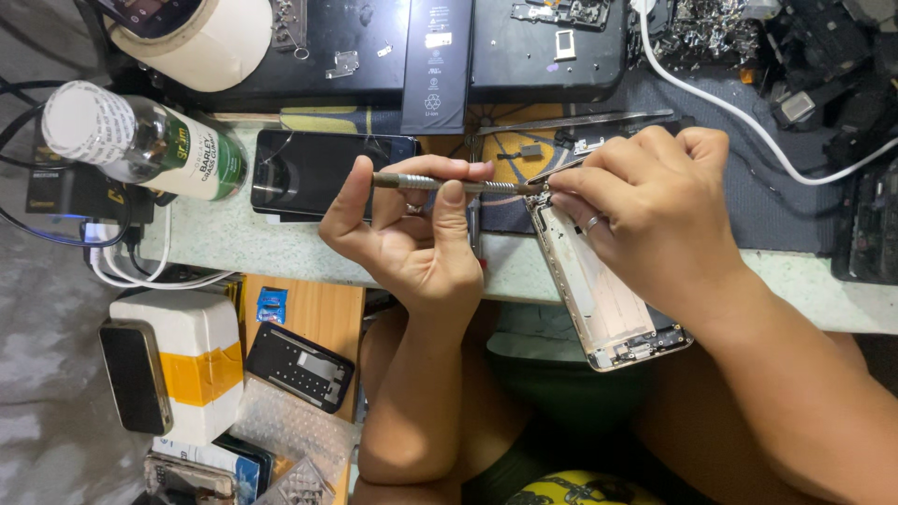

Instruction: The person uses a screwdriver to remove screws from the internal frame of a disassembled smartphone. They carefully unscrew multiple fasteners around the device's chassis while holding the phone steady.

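Cluttered with parts, the pale green worktop (224, 245) carries a black tray (552, 65) of loose metal pieces along its far edge, a long black battery (437, 65) laid across it, a roll of tape (215, 42) at the far left corner and a clear bottle (140, 140) lying on its side. A dark phone (323, 173) lies flat near the middle.

The opened phone chassis (603, 299) overhangs the near edge, tilted toward the person's lap. It appears thin, rigid and light, with fragile exposed components; support is best taken along its side rails. The right hand (655, 210) is clenched over the chassis's upper end. The left hand (412, 234) pinches a slim metal screwdriver (449, 184) between thumb and fingers, tip touching the chassis's upper end. Tweezers (571, 122) lie just beyond.
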